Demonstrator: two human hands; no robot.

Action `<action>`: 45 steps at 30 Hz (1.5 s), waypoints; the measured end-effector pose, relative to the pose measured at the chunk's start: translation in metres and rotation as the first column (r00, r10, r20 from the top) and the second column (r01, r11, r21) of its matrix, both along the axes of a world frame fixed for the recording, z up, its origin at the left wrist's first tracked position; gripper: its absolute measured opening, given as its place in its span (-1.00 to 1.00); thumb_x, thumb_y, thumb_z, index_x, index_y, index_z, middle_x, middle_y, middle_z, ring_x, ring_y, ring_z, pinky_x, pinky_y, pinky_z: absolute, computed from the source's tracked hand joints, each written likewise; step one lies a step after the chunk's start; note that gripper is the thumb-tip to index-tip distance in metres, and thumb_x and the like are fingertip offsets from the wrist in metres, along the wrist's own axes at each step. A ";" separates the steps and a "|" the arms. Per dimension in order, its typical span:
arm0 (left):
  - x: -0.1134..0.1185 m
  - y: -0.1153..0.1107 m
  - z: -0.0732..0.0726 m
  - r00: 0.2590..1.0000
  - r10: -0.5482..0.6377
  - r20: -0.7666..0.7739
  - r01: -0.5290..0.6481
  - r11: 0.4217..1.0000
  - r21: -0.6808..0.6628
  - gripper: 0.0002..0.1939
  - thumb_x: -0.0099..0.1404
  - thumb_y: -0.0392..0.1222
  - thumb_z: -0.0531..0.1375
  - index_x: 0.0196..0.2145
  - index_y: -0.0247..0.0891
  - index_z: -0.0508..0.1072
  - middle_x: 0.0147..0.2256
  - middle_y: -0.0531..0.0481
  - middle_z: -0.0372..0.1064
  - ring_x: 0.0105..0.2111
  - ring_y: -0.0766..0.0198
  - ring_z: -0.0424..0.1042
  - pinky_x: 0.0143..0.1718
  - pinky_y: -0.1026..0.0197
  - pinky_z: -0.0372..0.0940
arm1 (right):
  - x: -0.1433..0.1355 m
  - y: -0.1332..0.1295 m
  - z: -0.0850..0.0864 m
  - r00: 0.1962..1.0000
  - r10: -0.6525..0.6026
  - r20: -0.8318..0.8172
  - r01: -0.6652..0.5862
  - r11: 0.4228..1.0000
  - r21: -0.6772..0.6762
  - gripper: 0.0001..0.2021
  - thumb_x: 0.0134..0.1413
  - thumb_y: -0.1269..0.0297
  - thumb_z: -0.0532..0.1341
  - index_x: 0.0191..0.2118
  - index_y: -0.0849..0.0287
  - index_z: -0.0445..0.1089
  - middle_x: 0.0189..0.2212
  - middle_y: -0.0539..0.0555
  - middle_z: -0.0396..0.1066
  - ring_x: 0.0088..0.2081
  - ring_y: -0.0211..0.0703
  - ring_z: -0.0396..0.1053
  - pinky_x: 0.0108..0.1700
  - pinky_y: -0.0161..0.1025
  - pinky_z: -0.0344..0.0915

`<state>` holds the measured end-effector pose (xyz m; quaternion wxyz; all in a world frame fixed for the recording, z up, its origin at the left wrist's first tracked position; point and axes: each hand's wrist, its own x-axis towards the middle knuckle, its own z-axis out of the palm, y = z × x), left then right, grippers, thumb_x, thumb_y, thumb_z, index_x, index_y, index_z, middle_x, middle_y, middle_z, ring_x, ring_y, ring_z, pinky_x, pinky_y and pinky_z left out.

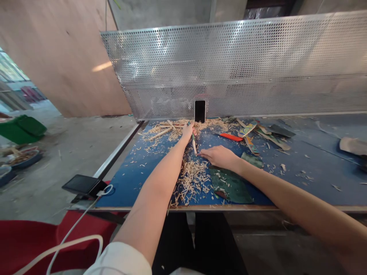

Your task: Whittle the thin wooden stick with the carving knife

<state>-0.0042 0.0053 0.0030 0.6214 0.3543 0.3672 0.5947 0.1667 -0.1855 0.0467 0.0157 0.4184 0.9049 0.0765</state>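
My left hand [188, 131] is closed around a narrow strip [194, 146], green near the fingers and pale toward its lower end. It looks like a bamboo strip. My right hand [220, 156] is closed in a pinch, with its fingertips at the strip's lower end. Something thin shows at those fingertips, too small to name. Below both hands a heap of pale curled shavings [196, 176] lies on the blue tabletop [126, 183]. A dark green cloth or sheet [233, 185] is spread under my right wrist, sprinkled with shavings.
A phone [200, 111] leans against the perforated metal panel [229, 68] behind the table. An orange-red handled tool [231, 136] lies right of my hands near patterned scraps [248, 130]. Pale sticks [160, 133] lie at back left. A cabled black device [83, 186] sits at the left edge.
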 end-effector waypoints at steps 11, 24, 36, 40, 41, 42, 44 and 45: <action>-0.002 -0.010 0.008 1.000 -0.008 -0.029 0.009 0.999 0.039 -0.70 0.53 -0.07 0.22 -0.32 -0.14 0.22 -0.67 0.25 -0.02 -0.72 0.41 0.05 -0.63 0.28 0.01 | 0.002 0.005 -0.002 0.997 0.064 -0.043 -0.064 0.998 -0.013 -0.69 0.60 0.16 0.03 0.03 0.06 0.52 -0.27 0.16 0.64 -0.32 -0.05 0.49 -0.31 -0.17 -0.08; -0.001 -0.012 0.011 0.999 -0.036 0.022 0.035 0.999 0.005 -0.71 0.55 0.00 0.22 -0.30 -0.19 0.35 -0.65 0.19 0.10 -0.71 0.36 0.14 -0.58 0.24 0.18 | 0.008 0.009 -0.004 0.995 0.006 -0.103 -0.006 1.000 0.007 -0.69 0.63 0.17 0.01 0.07 0.09 0.48 -0.18 0.16 0.66 -0.26 -0.06 0.52 -0.28 -0.21 0.01; -0.004 -0.014 0.009 1.000 -0.018 -0.002 0.018 0.999 0.040 -0.51 0.55 0.29 0.17 -0.32 -0.19 0.39 -0.63 0.20 0.00 -0.70 0.41 -0.01 -0.62 0.30 0.04 | 0.003 0.010 -0.001 0.987 -0.019 -0.158 0.010 0.998 -0.058 -0.70 0.59 0.09 0.06 0.02 0.02 0.53 -0.27 0.14 0.61 -0.30 -0.05 0.46 -0.28 -0.19 0.03; -0.005 -0.014 0.011 0.999 -0.036 -0.002 0.036 0.999 0.038 -0.49 0.54 0.31 0.17 -0.32 -0.18 0.40 -0.64 0.21 -0.02 -0.70 0.41 -0.03 -0.64 0.30 0.02 | 0.003 0.007 -0.001 0.992 0.048 -0.119 -0.053 0.998 -0.046 -0.73 0.56 0.16 0.08 0.00 0.04 0.53 -0.31 0.13 0.61 -0.34 -0.07 0.45 -0.30 -0.18 -0.02; -0.006 -0.014 0.011 0.999 -0.039 -0.005 0.039 0.999 0.036 -0.49 0.54 0.31 0.18 -0.32 -0.18 0.39 -0.64 0.21 -0.03 -0.70 0.41 -0.03 -0.64 0.31 0.02 | 0.003 0.006 -0.003 0.992 0.060 -0.109 -0.064 0.997 -0.032 -0.73 0.56 0.16 0.08 0.01 0.04 0.53 -0.32 0.13 0.60 -0.35 -0.08 0.45 -0.31 -0.18 -0.03; -0.006 -0.015 0.012 0.999 -0.038 -0.007 0.039 0.999 0.034 -0.50 0.54 0.31 0.18 -0.32 -0.18 0.39 -0.64 0.21 -0.03 -0.70 0.42 -0.04 -0.64 0.31 0.01 | 0.004 0.006 -0.006 0.992 0.072 -0.102 -0.074 0.997 -0.016 -0.72 0.56 0.17 0.07 0.01 0.04 0.53 -0.33 0.13 0.60 -0.36 -0.08 0.44 -0.32 -0.18 -0.05; -0.006 -0.015 0.013 1.000 -0.030 -0.007 0.030 0.999 0.031 -0.52 0.57 0.26 0.16 -0.33 -0.19 0.38 -0.64 0.21 -0.04 -0.70 0.42 -0.05 -0.64 0.31 0.00 | 0.006 0.005 -0.010 0.990 0.095 -0.100 -0.094 0.995 0.018 -0.71 0.57 0.17 0.04 0.01 0.06 0.51 -0.34 0.13 0.61 -0.37 -0.09 0.44 -0.32 -0.17 -0.06; -0.005 -0.016 0.014 1.000 -0.026 -0.009 0.026 0.999 0.030 -0.53 0.59 0.23 0.14 -0.33 -0.19 0.38 -0.65 0.21 -0.03 -0.71 0.42 -0.04 -0.64 0.30 0.00 | 0.007 0.004 -0.011 0.989 0.109 -0.104 -0.106 0.994 0.029 -0.71 0.58 0.17 0.03 0.01 0.07 0.50 -0.34 0.13 0.61 -0.38 -0.10 0.44 -0.33 -0.17 -0.06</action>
